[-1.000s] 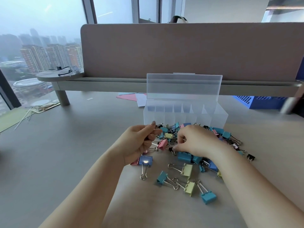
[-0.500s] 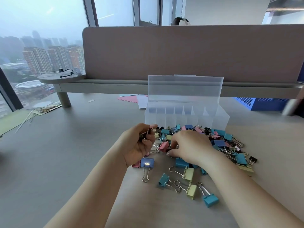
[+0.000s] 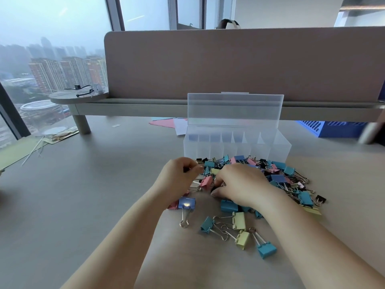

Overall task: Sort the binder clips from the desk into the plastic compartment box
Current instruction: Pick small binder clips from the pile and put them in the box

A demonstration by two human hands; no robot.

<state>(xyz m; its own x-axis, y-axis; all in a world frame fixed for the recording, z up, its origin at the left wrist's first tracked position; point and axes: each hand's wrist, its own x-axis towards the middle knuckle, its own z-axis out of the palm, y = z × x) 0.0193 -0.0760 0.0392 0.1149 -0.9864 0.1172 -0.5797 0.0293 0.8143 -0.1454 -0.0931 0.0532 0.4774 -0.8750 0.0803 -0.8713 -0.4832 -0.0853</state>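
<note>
— Grey desk (image 3: pixel 83 195) beside a tall window (image 3: pixel 52 49), with a padded partition (image 3: pixel 229 63) across the far side. What is being sorted?

— Binder clips (image 3: pixel 277 178). They have teal, blue, pink, pale yellow and black bodies with silver wire handles, and are heaped just in front of the compartment box (image 3: pixel 237 150). A few lie apart nearer me, among them a blue clip (image 3: pixel 186 202) and a teal clip (image 3: pixel 266 249).

— And the box?

— Clear plastic, with one row of narrow cells set off by dividers. Its lid (image 3: pixel 235 109) stands upright along the back edge.

— Where is the room to move?

— A wide stretch of grey top lies left of my forearms, toward the window. Pink and white papers (image 3: pixel 166 123) lie behind the box on its left, and a blue basket (image 3: pixel 337 129) sits at the far right.

— Your hands?

— My left hand (image 3: pixel 179 180) is at the heap's left edge, fingers curled in, gripping a small dark clip (image 3: pixel 185 169). My right hand (image 3: pixel 243 184) lies palm down on the heap, fingers bent into the clips. Their tips are hidden, so I cannot tell whether they pinch one.
</note>
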